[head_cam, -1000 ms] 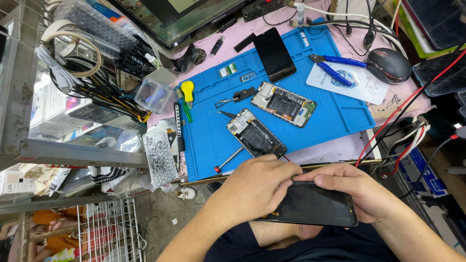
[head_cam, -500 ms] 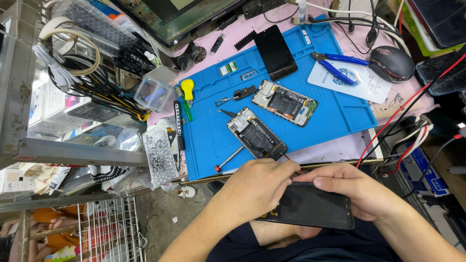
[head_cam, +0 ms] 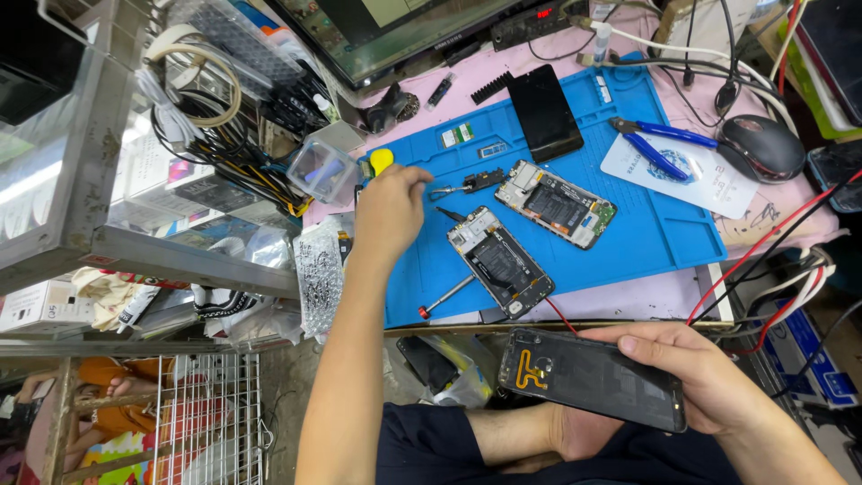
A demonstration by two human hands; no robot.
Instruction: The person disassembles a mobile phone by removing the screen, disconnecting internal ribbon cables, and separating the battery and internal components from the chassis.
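Cluttered counter (head_cam: 628, 296) under a blue repair mat (head_cam: 655, 233): the left hand (head_cam: 388, 208) reaches toward the yellow pry tool (head_cam: 381, 160), fingers loosely curled and holding nothing, while the right hand (head_cam: 691, 377) grips the black phone back cover (head_cam: 593, 377) over the lap, seemingly mid-disassembly.

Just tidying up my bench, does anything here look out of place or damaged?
Two opened phones lie askew on the blue mat, insides exposed. A screwdriver hangs partly over the mat's front edge. Tangled cables crowd the left side. No spills visible.
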